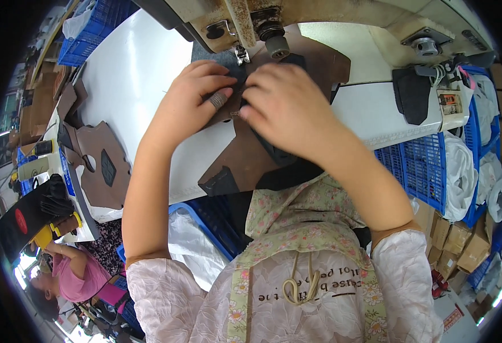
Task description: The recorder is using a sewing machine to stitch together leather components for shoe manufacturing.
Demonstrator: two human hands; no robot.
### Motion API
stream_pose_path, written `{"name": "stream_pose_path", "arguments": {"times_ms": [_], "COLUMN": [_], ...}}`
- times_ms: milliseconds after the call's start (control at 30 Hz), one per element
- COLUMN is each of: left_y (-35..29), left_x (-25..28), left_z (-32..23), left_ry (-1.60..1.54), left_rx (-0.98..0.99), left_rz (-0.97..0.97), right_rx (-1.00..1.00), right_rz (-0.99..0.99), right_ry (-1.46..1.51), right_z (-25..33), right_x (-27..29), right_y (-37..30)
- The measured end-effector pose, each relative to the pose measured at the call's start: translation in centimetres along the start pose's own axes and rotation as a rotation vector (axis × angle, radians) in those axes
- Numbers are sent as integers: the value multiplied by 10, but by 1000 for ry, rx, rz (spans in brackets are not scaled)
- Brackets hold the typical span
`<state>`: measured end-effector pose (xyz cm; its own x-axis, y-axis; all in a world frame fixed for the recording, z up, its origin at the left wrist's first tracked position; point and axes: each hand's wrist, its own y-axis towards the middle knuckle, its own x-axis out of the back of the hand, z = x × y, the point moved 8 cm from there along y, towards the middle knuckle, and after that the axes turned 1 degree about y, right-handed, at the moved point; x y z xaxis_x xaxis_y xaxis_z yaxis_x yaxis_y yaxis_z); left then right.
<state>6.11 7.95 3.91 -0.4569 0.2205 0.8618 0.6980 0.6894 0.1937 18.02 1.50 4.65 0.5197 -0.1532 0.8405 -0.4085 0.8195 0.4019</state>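
A brown leather-like piece (233,157) with black patches lies across the white sewing machine table, its upper part beneath the presser foot (241,55). My left hand (202,97), a wide silver ring on one finger, presses bent fingers and thumb onto the dark part left of the foot. Just right of it, my right hand (282,106) grips the same piece, its fingers curled and slightly blurred, thumb at a folded edge. Between the two hands a small gap shows the dark material. Exactly what lies under the right palm is hidden.
More brown cut pieces (99,163) with a black patch lie at the left of the table (139,74). A black piece (411,94) hangs over the right edge. Blue crates (414,166) with white bags stand right. A co-worker in pink (82,274) is at lower left.
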Motion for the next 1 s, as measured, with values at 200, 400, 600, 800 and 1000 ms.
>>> {"name": "stream_pose_path", "arguments": {"times_ms": [200, 400, 600, 800, 1000], "left_y": [13, 14, 10, 8, 7], "left_x": [-6, -8, -17, -19, -18], "left_z": [8, 20, 32, 31, 28], "left_ry": [-80, -138, -131, -23, 5], "left_rx": [39, 66, 163, 87, 45], "left_rz": [4, -38, 13, 2, -29], "right_rx": [-78, -237, -125, -27, -19], "right_rz": [42, -17, -117, -133, -80], "right_ry": [-40, -63, -121, -42, -58], "right_z": [32, 34, 33, 31, 30], "right_x": [-8, -25, -34, -32, -35], "right_y": [-7, 11, 6, -1, -3]}}
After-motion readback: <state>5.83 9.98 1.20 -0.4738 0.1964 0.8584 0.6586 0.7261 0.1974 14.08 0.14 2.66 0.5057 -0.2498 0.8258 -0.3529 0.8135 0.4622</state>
